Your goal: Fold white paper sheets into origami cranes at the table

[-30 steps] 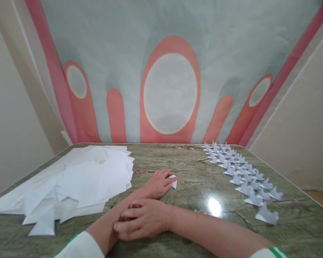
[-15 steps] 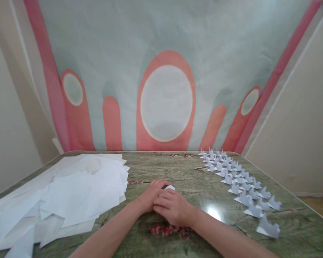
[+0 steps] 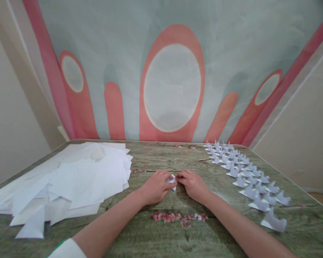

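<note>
A small folded white paper [image 3: 173, 180] is held at the middle of the table between both hands. My left hand [image 3: 158, 186] pinches its left side, thumb and fingers closed on it. From the right, my right hand [image 3: 193, 184] pinches its other edge with the fingertips. The paper has pointed corners, one directed up and one down; the rest is covered by fingers. On the right stand several rows of folded paper figures [image 3: 249, 192] with upright points and flat white bases.
A wide heap of loose white sheets [image 3: 78, 179] covers the left of the wood-patterned table [image 3: 134, 236]. One folded piece [image 3: 33, 224] lies at its near edge. Behind the table hangs a backdrop [image 3: 172, 32] with coral shapes.
My hands have drawn apart from their overlapped position, exposing more of the folded paper between the fingertips. The camera view has tilted down slightly.
</note>
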Tool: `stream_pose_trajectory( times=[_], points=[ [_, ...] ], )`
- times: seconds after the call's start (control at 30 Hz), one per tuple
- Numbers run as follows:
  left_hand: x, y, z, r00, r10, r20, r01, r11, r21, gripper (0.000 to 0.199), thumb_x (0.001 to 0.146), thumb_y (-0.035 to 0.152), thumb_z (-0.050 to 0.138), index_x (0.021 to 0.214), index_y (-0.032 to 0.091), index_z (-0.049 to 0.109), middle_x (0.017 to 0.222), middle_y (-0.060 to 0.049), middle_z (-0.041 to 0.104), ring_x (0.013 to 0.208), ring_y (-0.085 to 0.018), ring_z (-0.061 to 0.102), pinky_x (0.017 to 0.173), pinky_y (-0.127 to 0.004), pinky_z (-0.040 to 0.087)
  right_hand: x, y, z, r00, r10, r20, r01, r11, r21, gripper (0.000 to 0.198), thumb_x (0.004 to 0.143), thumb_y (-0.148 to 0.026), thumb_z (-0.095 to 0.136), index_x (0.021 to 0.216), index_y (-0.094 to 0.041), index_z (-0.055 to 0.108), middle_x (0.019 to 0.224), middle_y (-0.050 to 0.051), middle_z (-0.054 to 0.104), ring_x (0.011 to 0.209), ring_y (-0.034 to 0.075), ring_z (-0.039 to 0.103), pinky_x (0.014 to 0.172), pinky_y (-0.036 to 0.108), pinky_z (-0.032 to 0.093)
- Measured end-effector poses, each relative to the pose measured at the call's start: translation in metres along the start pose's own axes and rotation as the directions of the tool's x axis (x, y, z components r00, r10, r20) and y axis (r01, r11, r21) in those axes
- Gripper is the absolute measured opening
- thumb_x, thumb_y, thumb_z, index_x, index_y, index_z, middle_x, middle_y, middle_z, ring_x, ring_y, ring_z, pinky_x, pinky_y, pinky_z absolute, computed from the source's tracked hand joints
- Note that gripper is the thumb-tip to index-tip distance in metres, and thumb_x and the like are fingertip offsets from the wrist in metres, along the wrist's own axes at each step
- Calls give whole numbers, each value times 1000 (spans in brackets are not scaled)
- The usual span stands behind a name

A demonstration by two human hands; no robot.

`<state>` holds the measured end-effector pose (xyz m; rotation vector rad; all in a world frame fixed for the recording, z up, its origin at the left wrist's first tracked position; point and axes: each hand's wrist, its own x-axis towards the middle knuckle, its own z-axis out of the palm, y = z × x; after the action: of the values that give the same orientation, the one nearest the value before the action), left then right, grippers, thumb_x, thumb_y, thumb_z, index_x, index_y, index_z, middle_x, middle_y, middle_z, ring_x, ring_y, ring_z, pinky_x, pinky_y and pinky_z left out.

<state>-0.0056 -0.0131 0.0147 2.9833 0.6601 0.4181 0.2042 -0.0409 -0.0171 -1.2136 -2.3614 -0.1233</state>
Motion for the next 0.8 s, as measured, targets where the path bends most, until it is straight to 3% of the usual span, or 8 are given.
stream_pose_trajectory(
  times=[0.37, 0.6, 0.8],
  points=[
    [-5, 6, -21, 990, 66, 125, -60, 997, -49, 31, 81, 18, 49, 107, 32, 62, 129, -3, 49, 115, -23, 47, 98, -37, 33, 0, 0, -6, 998, 31, 63, -28, 998, -58, 28, 83, -12, 51, 101, -26, 66, 96, 6, 62, 91, 20, 51, 76, 34, 40],
    [-4, 4, -19, 992, 79, 101, -69, 993, -96, 32, 83, 19, 48, 110, 30, 60, 123, -2, 55, 116, -21, 47, 102, -36, 32, -4, 3, -2, 997, 72, -21, -70, 996, 62, 35, 78, -4, 48, 102, -24, 66, 96, 6, 62, 90, 19, 52, 78, 35, 42],
    [-2, -7, -1, 999, 7, 31, -2, 985, -171, 26, 87, 26, 47, 110, 22, 59, 117, -5, 60, 110, -18, 53, 99, -33, 36, -7, 6, 0, 991, 117, -58, -106, 980, 168, 37, 77, -2, 45, 99, -23, 66, 92, 5, 62, 87, 18, 54, 77, 34, 44]
  ],
)
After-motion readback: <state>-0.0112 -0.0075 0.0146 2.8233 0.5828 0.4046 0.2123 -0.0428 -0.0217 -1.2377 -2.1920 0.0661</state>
